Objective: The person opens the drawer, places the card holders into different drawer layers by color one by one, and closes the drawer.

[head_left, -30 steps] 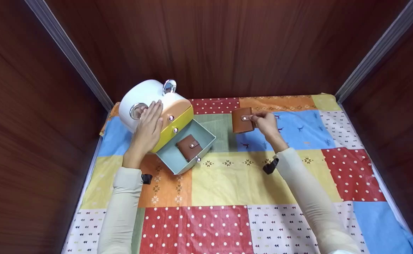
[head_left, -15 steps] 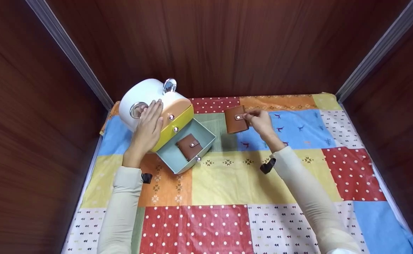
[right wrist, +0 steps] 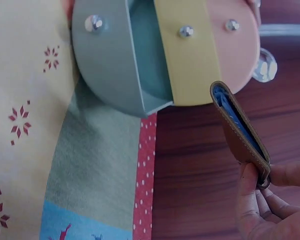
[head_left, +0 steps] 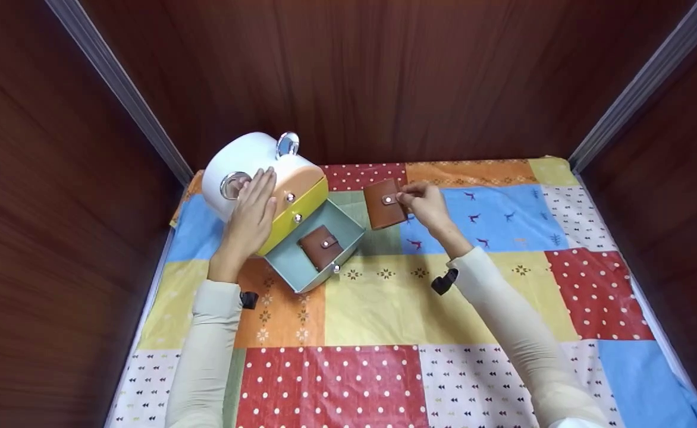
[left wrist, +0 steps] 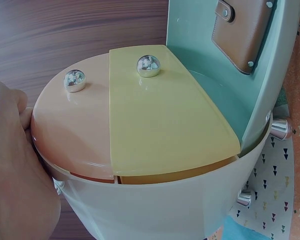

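Observation:
My left hand [head_left: 247, 223] rests with straight fingers on the white rounded drawer box [head_left: 238, 157]. The box has an orange drawer [left wrist: 72, 120] and a yellow drawer [left wrist: 165, 115], both pushed in, each with a shiny knob. Its green bottom drawer [head_left: 283, 264] is pulled out, and a brown snap wallet [head_left: 320, 246] lies inside. To the right of the box, my right hand [head_left: 429, 208] pinches a second brown wallet [head_left: 381, 205] by its strap edge, raised above the cloth. In the right wrist view this wallet's blue inside shows along its edge.
A patchwork cloth [head_left: 372, 303] covers the table. Dark wood panels [head_left: 354, 77] with metal corner strips stand at the back and both sides. A round metallic piece [head_left: 288, 144] sticks up from the top of the box.
My right hand has carried its wallet leftward, closer to the open green drawer, and the wallet has tilted slightly. The left hand, the box and the wallet in the drawer stay in place.

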The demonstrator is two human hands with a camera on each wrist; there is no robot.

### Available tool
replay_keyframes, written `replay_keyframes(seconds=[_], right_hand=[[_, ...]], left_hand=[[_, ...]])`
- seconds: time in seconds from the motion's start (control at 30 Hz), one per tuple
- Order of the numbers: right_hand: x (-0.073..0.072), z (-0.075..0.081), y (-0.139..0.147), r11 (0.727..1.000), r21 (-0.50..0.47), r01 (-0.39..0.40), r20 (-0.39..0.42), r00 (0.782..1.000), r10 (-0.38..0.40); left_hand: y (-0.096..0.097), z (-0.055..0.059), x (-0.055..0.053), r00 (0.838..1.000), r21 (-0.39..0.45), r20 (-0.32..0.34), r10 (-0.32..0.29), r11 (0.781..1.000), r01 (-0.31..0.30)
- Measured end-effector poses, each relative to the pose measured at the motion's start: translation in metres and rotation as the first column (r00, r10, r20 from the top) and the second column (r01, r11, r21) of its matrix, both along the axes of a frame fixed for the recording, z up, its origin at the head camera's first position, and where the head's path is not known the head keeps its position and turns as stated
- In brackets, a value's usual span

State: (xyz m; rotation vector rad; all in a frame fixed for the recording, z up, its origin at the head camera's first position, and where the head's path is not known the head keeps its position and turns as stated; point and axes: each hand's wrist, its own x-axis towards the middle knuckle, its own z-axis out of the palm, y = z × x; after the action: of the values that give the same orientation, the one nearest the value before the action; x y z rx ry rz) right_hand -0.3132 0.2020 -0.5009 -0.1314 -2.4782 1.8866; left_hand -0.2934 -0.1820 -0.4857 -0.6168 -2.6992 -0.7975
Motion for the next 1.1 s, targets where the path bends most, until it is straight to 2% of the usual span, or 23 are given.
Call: replay_keyframes(seconds=[0.13,0.7,1.1], right_hand=[[0.0,0.0,-0.006,1.0,0.02,-0.013,-0.001,1.0,0.013],[-0.001,-0.005,-0.036,0.999,-0.021,-0.039,0.007,0.999,0.04],[-0.002,-0.015,-0.048,0.997,0.013,-0.079,0.03,0.996,0.078]], left_hand=[[0.0,0.001,0.0,1.0,0.005,-0.003,-0.002,1.0,0.002],[0.0,0.002,-0.001,1.0,-0.022,0.021,0.004,1.0,-0.004],[0.001,0.001,-0.001,1.0,-0.009,0.015,0.011,1.0,-0.011]])
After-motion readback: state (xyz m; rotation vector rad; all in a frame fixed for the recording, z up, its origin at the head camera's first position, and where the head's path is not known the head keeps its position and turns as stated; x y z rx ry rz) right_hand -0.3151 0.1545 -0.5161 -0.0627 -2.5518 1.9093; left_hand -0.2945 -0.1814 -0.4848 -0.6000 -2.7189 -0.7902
